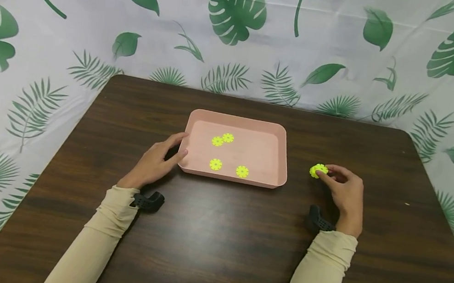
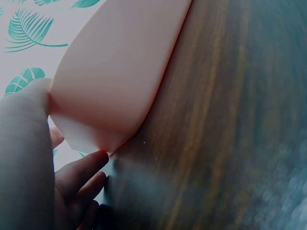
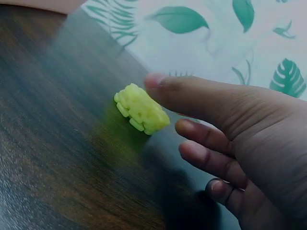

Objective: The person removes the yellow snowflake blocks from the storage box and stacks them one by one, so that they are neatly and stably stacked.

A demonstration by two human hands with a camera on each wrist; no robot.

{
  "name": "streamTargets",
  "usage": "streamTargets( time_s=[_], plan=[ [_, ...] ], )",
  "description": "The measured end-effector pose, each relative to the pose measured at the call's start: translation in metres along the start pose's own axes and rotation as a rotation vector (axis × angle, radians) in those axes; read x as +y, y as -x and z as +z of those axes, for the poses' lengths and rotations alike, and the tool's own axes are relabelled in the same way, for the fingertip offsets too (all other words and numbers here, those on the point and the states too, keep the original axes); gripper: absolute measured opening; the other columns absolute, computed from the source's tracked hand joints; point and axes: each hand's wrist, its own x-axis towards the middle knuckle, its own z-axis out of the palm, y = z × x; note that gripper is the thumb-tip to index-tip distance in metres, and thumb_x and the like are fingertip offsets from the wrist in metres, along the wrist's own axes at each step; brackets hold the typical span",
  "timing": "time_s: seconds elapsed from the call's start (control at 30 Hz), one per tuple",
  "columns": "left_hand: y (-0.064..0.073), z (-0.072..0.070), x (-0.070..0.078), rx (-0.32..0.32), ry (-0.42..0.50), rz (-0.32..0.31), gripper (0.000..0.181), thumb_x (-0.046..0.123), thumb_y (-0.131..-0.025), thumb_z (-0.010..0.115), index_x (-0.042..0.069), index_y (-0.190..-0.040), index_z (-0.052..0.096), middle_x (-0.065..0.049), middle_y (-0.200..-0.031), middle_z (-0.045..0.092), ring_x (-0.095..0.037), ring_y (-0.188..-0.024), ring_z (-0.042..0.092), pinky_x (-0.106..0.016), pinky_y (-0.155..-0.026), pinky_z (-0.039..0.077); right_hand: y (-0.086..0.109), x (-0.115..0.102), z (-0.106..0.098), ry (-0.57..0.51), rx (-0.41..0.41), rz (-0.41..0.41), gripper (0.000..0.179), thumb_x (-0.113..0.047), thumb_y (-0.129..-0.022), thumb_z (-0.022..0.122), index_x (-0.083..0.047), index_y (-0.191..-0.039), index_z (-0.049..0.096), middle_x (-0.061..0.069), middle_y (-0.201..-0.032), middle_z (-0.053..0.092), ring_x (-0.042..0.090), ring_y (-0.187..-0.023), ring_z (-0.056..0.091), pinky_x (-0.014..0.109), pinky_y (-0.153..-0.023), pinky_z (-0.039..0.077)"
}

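Observation:
A pink tray stands on the table with several yellow-green notched plastic discs lying flat in it. Two of those discs touch or overlap near its far left part. My left hand grips the tray's left wall; in the left wrist view its thumb reaches the rim and a fingertip touches the outer wall low down. To the right of the tray, my right hand pinches a small stack of the same discs between thumb and fingers. How many are stacked cannot be told.
Dark wood-grain table lies under everything. A white cloth with green leaves hangs behind the table's far edge. Each wrist wears a black device. A tiny pale speck lies right of the right hand.

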Motion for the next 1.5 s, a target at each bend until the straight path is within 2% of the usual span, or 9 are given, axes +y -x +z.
streamTargets(
  time_s=[0.17, 0.27, 0.43, 0.73, 1.17, 1.3, 1.5],
  plan=[
    [0.001, -0.001, -0.001, -0.002, 0.0, -0.001, 0.059, 0.045, -0.108, 0.051, 0.03, -0.162, 0.033, -0.01, -0.161, 0.043, -0.032, -0.149, 0.038, -0.062, -0.118, 0.028, -0.001, -0.002, 0.0, 0.017, -0.027, 0.007, 0.05, -0.038, -0.094, 0.079, -0.001, -0.126, 0.072, 0.006, -0.109, 0.066, 0.011, -0.087, 0.054, 0.018, -0.072, 0.044],
    [0.001, -0.001, -0.001, 0.003, -0.002, 0.005, 0.059, 0.044, -0.108, 0.052, 0.029, -0.162, 0.034, -0.01, -0.16, 0.044, -0.032, -0.149, 0.039, -0.061, -0.118, 0.028, -0.001, -0.002, 0.0, 0.033, -0.04, 0.02, 0.053, -0.041, -0.093, 0.078, -0.002, -0.128, 0.072, 0.012, -0.116, 0.065, 0.013, -0.089, 0.054, 0.021, -0.073, 0.044],
    [0.0, 0.0, -0.002, 0.004, 0.002, 0.01, 0.059, 0.043, -0.108, 0.053, 0.027, -0.162, 0.035, -0.01, -0.16, 0.045, -0.03, -0.149, 0.04, -0.059, -0.119, 0.029, -0.001, -0.001, -0.001, 0.04, -0.057, 0.025, 0.055, -0.042, -0.093, 0.078, -0.002, -0.13, 0.071, 0.015, -0.119, 0.065, 0.015, -0.09, 0.054, 0.025, -0.075, 0.044],
    [-0.001, 0.0, 0.0, 0.0, -0.008, 0.005, 0.06, 0.044, -0.108, 0.053, 0.025, -0.162, 0.035, -0.01, -0.16, 0.045, -0.03, -0.148, 0.04, -0.059, -0.119, 0.029, 0.0, 0.0, 0.0, 0.042, -0.057, 0.02, 0.054, -0.04, -0.093, 0.079, -0.002, -0.129, 0.071, 0.015, -0.121, 0.064, 0.015, -0.09, 0.053, 0.022, -0.072, 0.044],
    [0.0, 0.0, 0.001, 0.002, -0.008, 0.003, 0.059, 0.044, -0.108, 0.052, 0.026, -0.162, 0.035, -0.01, -0.16, 0.045, -0.029, -0.148, 0.04, -0.059, -0.119, 0.029, 0.0, -0.001, -0.001, 0.04, -0.074, 0.022, 0.057, -0.042, -0.093, 0.078, -0.002, -0.132, 0.069, 0.016, -0.124, 0.063, 0.014, -0.092, 0.053, 0.023, -0.074, 0.044],
    [0.0, 0.0, 0.002, 0.002, -0.006, 0.001, 0.059, 0.044, -0.108, 0.052, 0.026, -0.162, 0.035, -0.01, -0.16, 0.045, -0.029, -0.149, 0.04, -0.059, -0.119, 0.029, 0.0, -0.003, -0.003, 0.012, -0.043, 0.034, 0.057, -0.042, -0.094, 0.077, -0.002, -0.133, 0.068, 0.015, -0.125, 0.063, 0.013, -0.093, 0.052, 0.023, -0.075, 0.043],
    [0.0, 0.0, 0.002, 0.004, 0.005, 0.006, 0.06, 0.044, -0.108, 0.052, 0.024, -0.161, 0.036, -0.011, -0.159, 0.045, -0.03, -0.148, 0.041, -0.059, -0.118, 0.03, 0.0, -0.012, -0.001, 0.019, 0.022, 0.034, 0.057, -0.05, -0.095, 0.072, -0.004, -0.13, 0.071, 0.009, -0.12, 0.063, 0.014, -0.094, 0.051, 0.027, -0.076, 0.041]
  ],
)
